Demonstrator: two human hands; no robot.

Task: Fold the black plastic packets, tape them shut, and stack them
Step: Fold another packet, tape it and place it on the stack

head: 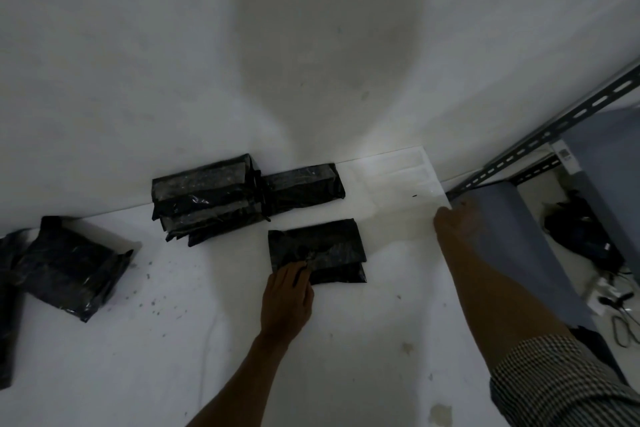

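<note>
A stack of folded packets (207,198) sits left of centre against the wall, one more packet (304,185) just beside it; the left hand (287,302), fingers flat, presses a folded packet (317,250) at centre, seemingly not yet taped; the right hand (453,222) reaches to the table's right edge, blurred, grip unclear; unfolded packets (72,267) wait at the left

Left hand (287,302) flat on folded black packet (317,246), white table (138,357).
</note>
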